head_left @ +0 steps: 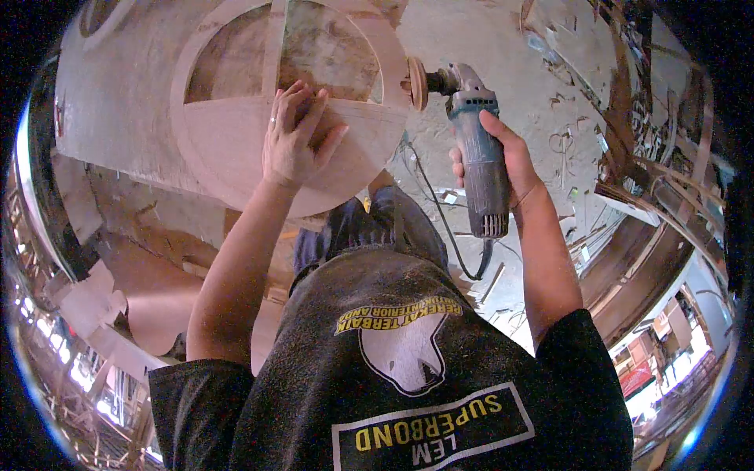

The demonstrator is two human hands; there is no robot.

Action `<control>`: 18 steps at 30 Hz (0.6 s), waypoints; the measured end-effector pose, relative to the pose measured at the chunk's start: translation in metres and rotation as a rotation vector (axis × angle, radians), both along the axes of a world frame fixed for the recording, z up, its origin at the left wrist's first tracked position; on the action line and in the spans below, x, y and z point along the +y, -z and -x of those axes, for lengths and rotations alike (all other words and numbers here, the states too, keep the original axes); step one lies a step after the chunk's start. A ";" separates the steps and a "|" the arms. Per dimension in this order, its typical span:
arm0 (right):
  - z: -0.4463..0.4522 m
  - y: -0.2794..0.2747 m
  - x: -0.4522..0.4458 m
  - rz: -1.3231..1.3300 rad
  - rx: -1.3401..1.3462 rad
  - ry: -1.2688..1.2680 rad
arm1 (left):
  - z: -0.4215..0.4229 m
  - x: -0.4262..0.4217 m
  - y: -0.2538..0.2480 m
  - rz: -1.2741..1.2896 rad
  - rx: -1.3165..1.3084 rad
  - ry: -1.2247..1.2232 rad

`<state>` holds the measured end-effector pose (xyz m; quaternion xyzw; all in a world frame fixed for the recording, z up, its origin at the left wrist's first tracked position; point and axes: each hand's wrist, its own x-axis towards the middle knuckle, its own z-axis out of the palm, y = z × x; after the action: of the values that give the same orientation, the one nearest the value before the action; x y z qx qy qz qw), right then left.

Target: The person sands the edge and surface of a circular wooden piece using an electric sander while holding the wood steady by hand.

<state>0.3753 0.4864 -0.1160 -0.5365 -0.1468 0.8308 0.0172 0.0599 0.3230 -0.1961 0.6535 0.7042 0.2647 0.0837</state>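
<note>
Blue-grey grinder [481, 153], disc [419, 84] beside round wooden panel [220, 141]; panel with two openings [334, 51]

This looks like a woodworking workshop, and a dusty, cluttered one: a round wooden piece [369, 145] with a cross-barred opening lies across a broad, pale surface [118, 102], and a corded power tool [479, 165] fitted with a disc [419, 84] is in use beside it. Splinters and thin offcuts [577, 74] litter the grey floor [550, 149], while long boards [628, 271] lie in a heap to the right and a tangle of narrow strips [102, 428] fills the lower left. Bright openings [78, 373] show at the edges, past the piled material.
</note>
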 end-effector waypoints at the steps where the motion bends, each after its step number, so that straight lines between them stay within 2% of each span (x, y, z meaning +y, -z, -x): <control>1: -0.003 0.003 -0.006 0.004 0.016 0.011 | 0.000 0.000 0.002 -0.003 -0.003 -0.001; 11: -0.017 0.011 -0.024 0.069 -0.058 0.109 | -0.001 0.035 0.024 -0.017 0.022 0.031; 18: -0.019 0.031 -0.043 0.071 0.002 0.236 | -0.003 0.063 0.044 -0.015 -0.031 0.070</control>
<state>0.3947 0.4439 -0.1472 -0.5497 -0.0532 0.8281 0.0959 0.0632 0.3861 -0.2399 0.6741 0.6776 0.2769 0.0989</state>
